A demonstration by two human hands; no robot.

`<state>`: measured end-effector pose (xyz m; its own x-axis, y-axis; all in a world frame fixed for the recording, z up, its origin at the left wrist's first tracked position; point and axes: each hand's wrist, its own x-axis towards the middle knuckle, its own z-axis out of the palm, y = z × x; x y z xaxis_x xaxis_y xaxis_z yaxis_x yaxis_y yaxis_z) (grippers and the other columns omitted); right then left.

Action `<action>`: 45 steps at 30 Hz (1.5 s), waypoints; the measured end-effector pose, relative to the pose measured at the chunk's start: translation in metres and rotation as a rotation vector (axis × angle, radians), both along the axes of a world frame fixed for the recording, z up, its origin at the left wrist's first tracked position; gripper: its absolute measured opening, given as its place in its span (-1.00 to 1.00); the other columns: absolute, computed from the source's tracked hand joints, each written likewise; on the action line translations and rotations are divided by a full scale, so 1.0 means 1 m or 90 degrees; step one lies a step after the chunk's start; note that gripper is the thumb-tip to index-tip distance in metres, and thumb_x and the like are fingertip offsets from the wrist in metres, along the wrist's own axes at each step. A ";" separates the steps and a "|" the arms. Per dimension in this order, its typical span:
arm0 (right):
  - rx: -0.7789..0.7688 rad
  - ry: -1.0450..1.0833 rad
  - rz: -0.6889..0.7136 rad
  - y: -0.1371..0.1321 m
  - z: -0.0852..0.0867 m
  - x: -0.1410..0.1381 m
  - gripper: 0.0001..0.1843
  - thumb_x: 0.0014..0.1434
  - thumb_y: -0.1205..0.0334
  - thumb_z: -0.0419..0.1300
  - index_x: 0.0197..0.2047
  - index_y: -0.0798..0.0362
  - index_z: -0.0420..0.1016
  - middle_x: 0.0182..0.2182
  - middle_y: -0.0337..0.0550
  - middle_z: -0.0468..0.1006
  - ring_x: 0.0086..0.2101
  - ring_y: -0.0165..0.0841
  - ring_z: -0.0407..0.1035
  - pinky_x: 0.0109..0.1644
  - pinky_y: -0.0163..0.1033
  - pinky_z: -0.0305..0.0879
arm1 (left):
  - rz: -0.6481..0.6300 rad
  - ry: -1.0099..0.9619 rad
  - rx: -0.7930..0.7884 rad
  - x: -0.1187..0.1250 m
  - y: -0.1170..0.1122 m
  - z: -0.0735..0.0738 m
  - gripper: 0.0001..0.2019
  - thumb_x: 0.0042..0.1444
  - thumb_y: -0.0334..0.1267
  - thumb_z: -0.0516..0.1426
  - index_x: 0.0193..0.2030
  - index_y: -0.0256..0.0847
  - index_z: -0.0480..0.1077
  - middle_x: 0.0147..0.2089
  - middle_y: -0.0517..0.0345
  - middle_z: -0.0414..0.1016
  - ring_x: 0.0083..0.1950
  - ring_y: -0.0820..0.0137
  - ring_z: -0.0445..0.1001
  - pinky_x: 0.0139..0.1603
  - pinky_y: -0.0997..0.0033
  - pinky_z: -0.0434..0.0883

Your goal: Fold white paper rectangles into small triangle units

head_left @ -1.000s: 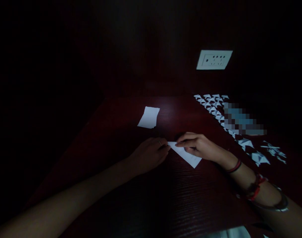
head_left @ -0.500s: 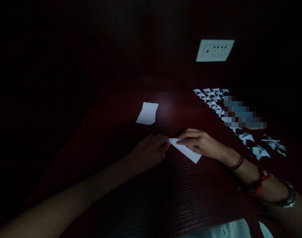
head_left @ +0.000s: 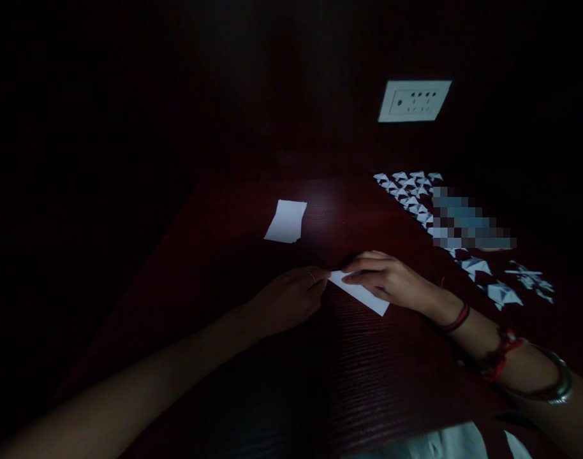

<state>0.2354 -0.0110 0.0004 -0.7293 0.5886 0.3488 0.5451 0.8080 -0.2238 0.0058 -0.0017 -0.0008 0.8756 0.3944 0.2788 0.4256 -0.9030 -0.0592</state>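
A small white sheet of paper (head_left: 365, 297) lies folded on the dark wooden table (head_left: 349, 382), in the middle of the view. My left hand (head_left: 289, 298) has its fingers curled and pinches the sheet's left tip. My right hand (head_left: 390, 280) rests on top of the sheet with its fingers pressed together, holding it down. Both hands meet at the tip nearest the table's centre. The light is very dim.
A stack of white paper squares (head_left: 286, 221) lies farther back on the table. Several small folded paper pieces (head_left: 411, 191) run in a row along the right side, ending in larger ones (head_left: 504, 294). A white wall socket (head_left: 413, 100) sits behind. White cloth (head_left: 444, 443) shows at the bottom edge.
The hands have stayed on the sheet with only slight finger shifts at its left tip. The view has tilted a little between frames.
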 end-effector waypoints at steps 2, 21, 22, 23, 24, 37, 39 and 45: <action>0.000 0.004 0.002 0.000 -0.001 0.000 -0.73 0.15 0.34 -0.03 -0.13 0.04 0.42 -0.17 -0.13 0.42 -0.16 -0.34 0.25 -0.09 -0.14 0.22 | 0.000 0.004 0.001 0.000 0.000 0.001 -0.74 0.05 -0.47 -0.07 -0.10 -0.41 0.26 -0.07 -0.04 0.33 -0.06 0.33 0.32 -0.02 0.29 0.30; 0.052 -0.042 0.016 0.000 -0.001 0.002 -0.72 0.15 0.35 -0.03 -0.12 -0.01 0.41 -0.14 -0.15 0.41 -0.13 -0.32 0.22 -0.11 -0.14 0.18 | 0.074 0.017 0.013 0.004 -0.009 -0.001 -0.74 0.03 -0.50 -0.06 -0.12 -0.40 0.28 -0.02 -0.06 0.29 -0.15 0.31 0.36 -0.17 0.29 0.36; 0.053 -0.042 0.016 0.000 -0.001 0.002 -0.72 0.15 0.36 -0.03 -0.12 -0.01 0.41 -0.14 -0.16 0.40 -0.13 -0.32 0.21 -0.11 -0.14 0.18 | 0.079 0.022 0.006 0.004 -0.009 0.000 -0.74 0.03 -0.50 -0.06 -0.12 -0.40 0.28 -0.01 -0.07 0.28 -0.15 0.31 0.36 -0.17 0.30 0.36; 0.053 -0.042 0.015 -0.001 -0.001 0.002 -0.71 0.15 0.36 -0.03 -0.12 -0.01 0.40 -0.13 -0.16 0.40 -0.13 -0.32 0.21 -0.11 -0.14 0.18 | 0.085 0.027 0.000 0.004 -0.009 0.000 -0.74 0.03 -0.50 -0.06 -0.12 -0.40 0.27 0.00 -0.07 0.27 -0.16 0.31 0.36 -0.18 0.31 0.36; 0.052 -0.042 0.014 -0.001 -0.001 0.002 -0.71 0.15 0.36 -0.03 -0.12 -0.01 0.40 -0.13 -0.16 0.40 -0.13 -0.32 0.21 -0.10 -0.14 0.18 | 0.091 0.031 -0.005 0.004 -0.009 0.000 -0.73 0.03 -0.50 -0.06 -0.11 -0.39 0.27 0.01 -0.07 0.26 -0.16 0.32 0.36 -0.19 0.31 0.36; 0.071 -0.070 0.013 -0.003 -0.001 0.003 -0.70 0.14 0.39 -0.03 -0.10 0.01 0.39 -0.11 -0.15 0.39 -0.10 -0.32 0.19 -0.08 -0.16 0.13 | 0.098 0.083 -0.037 0.004 -0.011 0.004 -0.64 0.09 -0.48 -0.12 0.06 -0.31 0.14 0.09 0.05 0.20 0.01 0.32 0.23 -0.07 0.28 0.22; 0.064 -0.083 0.013 -0.004 0.001 0.003 -0.68 0.13 0.42 -0.04 -0.09 0.01 0.38 -0.09 -0.16 0.37 -0.09 -0.33 0.18 -0.07 -0.16 0.11 | 0.099 0.080 -0.056 0.004 -0.012 0.008 -0.63 0.09 -0.43 -0.10 0.07 -0.29 0.13 0.09 0.08 0.19 0.08 0.29 0.14 -0.02 0.28 0.18; 0.016 -0.089 0.003 -0.006 0.012 -0.001 -0.65 0.09 0.46 -0.04 -0.08 0.05 0.36 -0.17 -0.14 0.43 -0.14 -0.34 0.23 -0.05 -0.14 0.06 | 0.113 0.086 -0.089 0.002 -0.016 0.016 -0.61 0.11 -0.34 -0.10 0.11 -0.23 0.09 0.12 0.15 0.15 0.11 0.25 0.05 0.02 0.25 0.13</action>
